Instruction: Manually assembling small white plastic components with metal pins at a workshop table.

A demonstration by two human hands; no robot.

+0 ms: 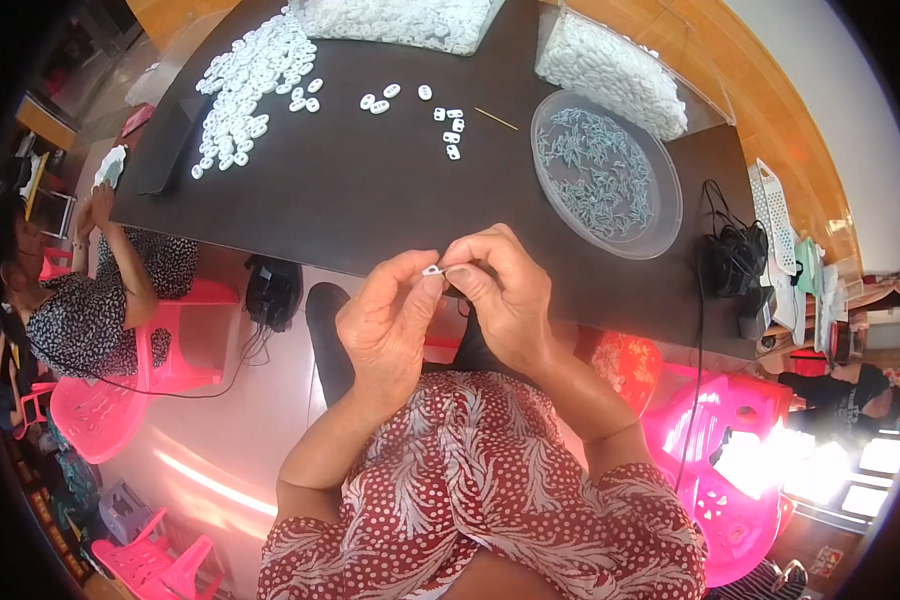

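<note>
Above the table's near edge, my left hand pinches a small white plastic piece between thumb and fingertips. My right hand meets it from the other side, thumb and forefinger closed on something thin and tiny that I cannot make out. Farther off on the dark table are several loose white pieces with dark openings, and white oval pieces. A thin tan stick lies near them. To the right, a round clear tray holds many small grey-blue parts.
A heap of white pieces spreads at the far left beside a dark flat object. Clear containers of white pieces stand at the back. Black cables lie at the right edge. Another person sits at left; pink chairs flank me.
</note>
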